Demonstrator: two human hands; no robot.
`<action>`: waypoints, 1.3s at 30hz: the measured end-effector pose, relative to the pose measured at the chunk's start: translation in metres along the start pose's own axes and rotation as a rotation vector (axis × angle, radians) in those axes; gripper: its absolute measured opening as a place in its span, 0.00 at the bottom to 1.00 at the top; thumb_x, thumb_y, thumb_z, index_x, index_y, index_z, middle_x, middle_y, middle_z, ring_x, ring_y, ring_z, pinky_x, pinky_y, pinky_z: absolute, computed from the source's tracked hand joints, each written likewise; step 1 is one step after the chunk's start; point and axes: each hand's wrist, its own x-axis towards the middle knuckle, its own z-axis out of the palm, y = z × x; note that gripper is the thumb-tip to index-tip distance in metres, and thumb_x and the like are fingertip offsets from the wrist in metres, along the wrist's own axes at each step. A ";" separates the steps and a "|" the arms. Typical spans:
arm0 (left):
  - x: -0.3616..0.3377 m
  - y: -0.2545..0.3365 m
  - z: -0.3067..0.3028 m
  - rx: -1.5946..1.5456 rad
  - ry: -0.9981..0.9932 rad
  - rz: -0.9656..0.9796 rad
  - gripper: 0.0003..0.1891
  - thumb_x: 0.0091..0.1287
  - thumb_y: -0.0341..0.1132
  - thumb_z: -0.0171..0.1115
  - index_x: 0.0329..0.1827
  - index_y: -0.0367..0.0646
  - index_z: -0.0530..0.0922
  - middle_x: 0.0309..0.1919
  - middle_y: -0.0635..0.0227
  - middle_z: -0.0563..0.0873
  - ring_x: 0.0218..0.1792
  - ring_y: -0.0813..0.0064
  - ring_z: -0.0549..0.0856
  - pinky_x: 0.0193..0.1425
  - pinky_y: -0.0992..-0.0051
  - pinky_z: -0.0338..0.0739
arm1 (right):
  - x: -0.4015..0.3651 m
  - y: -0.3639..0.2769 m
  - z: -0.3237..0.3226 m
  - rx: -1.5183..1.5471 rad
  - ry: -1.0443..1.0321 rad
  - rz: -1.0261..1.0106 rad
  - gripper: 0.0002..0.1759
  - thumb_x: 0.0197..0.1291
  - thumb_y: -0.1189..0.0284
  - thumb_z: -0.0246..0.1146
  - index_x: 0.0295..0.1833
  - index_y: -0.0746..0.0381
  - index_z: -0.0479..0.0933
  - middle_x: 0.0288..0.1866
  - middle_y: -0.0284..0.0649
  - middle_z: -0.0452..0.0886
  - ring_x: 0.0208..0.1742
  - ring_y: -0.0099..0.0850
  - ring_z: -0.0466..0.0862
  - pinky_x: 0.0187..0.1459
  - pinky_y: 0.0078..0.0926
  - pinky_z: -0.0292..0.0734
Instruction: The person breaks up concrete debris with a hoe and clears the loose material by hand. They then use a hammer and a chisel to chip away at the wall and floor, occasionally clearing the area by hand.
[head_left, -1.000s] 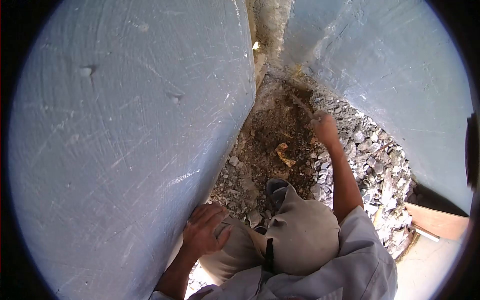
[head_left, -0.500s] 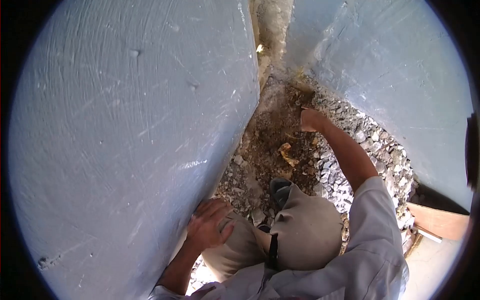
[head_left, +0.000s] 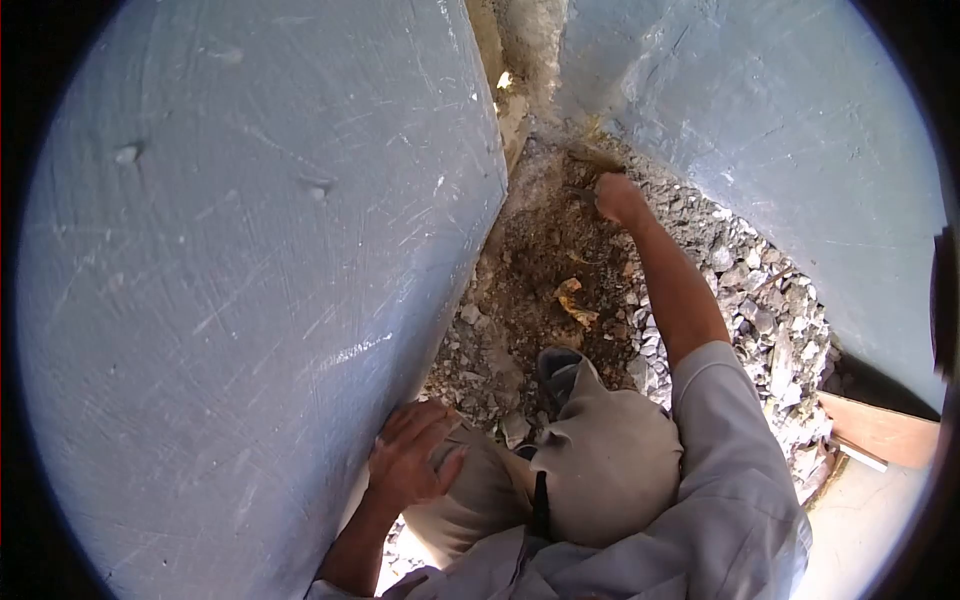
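My right hand (head_left: 622, 200) is closed, low over the dirt near the base of the right-hand wall. Something thin and dark seems to stick out to its left, too small and dim to name. Around it lies brown, dug-looking soil (head_left: 540, 240) with a dry yellowish leaf (head_left: 575, 302) on it. My left hand (head_left: 412, 455) rests with fingers stretched out on my bent knee, beside the left-hand wall, and holds nothing.
A large grey-blue wall (head_left: 270, 250) fills the left side; another grey-blue wall (head_left: 780, 110) rises at upper right. Broken stones (head_left: 745, 285) lie along its foot. My shoe (head_left: 565, 372) stands on the ground. A brownish board (head_left: 880, 430) is at the right edge.
My right hand has moved a little up and away from me, closer to the corner. My left hand stays on the knee. The view has shifted slightly.
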 end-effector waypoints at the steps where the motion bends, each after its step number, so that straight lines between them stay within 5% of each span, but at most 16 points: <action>1: 0.000 0.000 0.002 0.000 0.007 0.004 0.20 0.56 0.36 0.75 0.51 0.39 0.86 0.54 0.59 0.85 0.57 0.54 0.83 0.65 0.58 0.77 | -0.004 0.009 0.002 -0.007 -0.034 -0.043 0.13 0.63 0.70 0.60 0.42 0.69 0.83 0.41 0.60 0.86 0.47 0.57 0.87 0.50 0.50 0.84; 2: -0.003 0.000 0.003 0.004 0.012 0.006 0.20 0.56 0.36 0.75 0.51 0.39 0.86 0.53 0.59 0.85 0.57 0.54 0.84 0.65 0.58 0.77 | -0.020 0.015 0.019 -0.021 0.033 -0.174 0.13 0.63 0.70 0.60 0.42 0.70 0.83 0.41 0.60 0.86 0.47 0.57 0.87 0.50 0.49 0.84; 6: -0.004 -0.002 0.002 -0.010 0.026 -0.002 0.21 0.55 0.34 0.75 0.54 0.42 0.86 0.54 0.60 0.86 0.59 0.57 0.85 0.66 0.58 0.76 | -0.075 -0.022 0.053 0.210 -0.084 0.016 0.12 0.64 0.70 0.60 0.43 0.66 0.85 0.42 0.55 0.87 0.44 0.55 0.88 0.50 0.47 0.84; 8: -0.004 -0.002 0.001 -0.019 0.020 -0.008 0.22 0.55 0.35 0.76 0.54 0.43 0.86 0.54 0.60 0.86 0.59 0.58 0.85 0.66 0.58 0.76 | -0.105 -0.030 -0.028 0.426 -0.303 -0.075 0.12 0.64 0.69 0.61 0.44 0.63 0.86 0.45 0.54 0.88 0.43 0.53 0.89 0.51 0.47 0.85; 15: -0.001 -0.001 0.001 0.001 0.009 -0.009 0.23 0.55 0.35 0.75 0.55 0.43 0.86 0.55 0.61 0.86 0.59 0.59 0.85 0.66 0.58 0.76 | -0.037 -0.017 -0.095 -0.029 0.018 0.196 0.17 0.60 0.80 0.61 0.54 0.60 0.85 0.53 0.54 0.88 0.53 0.50 0.89 0.54 0.49 0.84; 19: -0.005 0.004 -0.001 0.011 -0.012 -0.010 0.20 0.56 0.35 0.75 0.51 0.40 0.86 0.54 0.60 0.85 0.58 0.56 0.84 0.65 0.59 0.78 | 0.011 0.006 -0.040 -0.037 -0.226 0.087 0.17 0.58 0.78 0.63 0.54 0.64 0.84 0.54 0.57 0.86 0.56 0.52 0.87 0.53 0.50 0.84; 25: -0.004 0.002 -0.001 0.021 -0.004 -0.018 0.21 0.56 0.36 0.75 0.54 0.43 0.86 0.56 0.62 0.86 0.61 0.58 0.83 0.68 0.59 0.75 | -0.082 -0.030 -0.071 -0.111 -0.606 -0.229 0.15 0.57 0.77 0.64 0.50 0.60 0.87 0.49 0.53 0.88 0.52 0.46 0.89 0.51 0.44 0.85; 28: -0.003 0.001 -0.002 0.009 0.025 0.003 0.20 0.56 0.35 0.75 0.52 0.40 0.86 0.54 0.60 0.85 0.60 0.56 0.83 0.66 0.58 0.77 | -0.116 -0.017 -0.062 0.108 -0.156 -0.269 0.13 0.60 0.76 0.62 0.48 0.59 0.87 0.42 0.52 0.89 0.47 0.46 0.90 0.50 0.44 0.85; 34: -0.001 0.002 -0.002 0.000 -0.008 -0.032 0.22 0.56 0.35 0.74 0.55 0.43 0.86 0.56 0.61 0.86 0.61 0.57 0.84 0.69 0.58 0.74 | -0.100 -0.055 -0.125 -0.038 -0.060 0.066 0.13 0.63 0.72 0.60 0.48 0.61 0.87 0.48 0.49 0.89 0.50 0.47 0.89 0.51 0.45 0.85; 37: 0.005 -0.002 -0.001 0.001 0.014 -0.003 0.22 0.56 0.35 0.74 0.55 0.43 0.86 0.56 0.61 0.86 0.61 0.58 0.84 0.69 0.57 0.74 | -0.031 -0.003 0.007 -0.006 0.056 0.090 0.14 0.60 0.73 0.60 0.49 0.64 0.86 0.42 0.56 0.88 0.47 0.54 0.88 0.50 0.50 0.84; 39: 0.001 0.004 -0.003 -0.006 0.001 -0.022 0.22 0.56 0.35 0.74 0.55 0.42 0.86 0.56 0.61 0.86 0.60 0.58 0.84 0.69 0.57 0.74 | -0.054 -0.004 0.006 0.072 0.062 0.000 0.13 0.62 0.72 0.60 0.48 0.65 0.85 0.44 0.59 0.87 0.48 0.55 0.88 0.52 0.50 0.83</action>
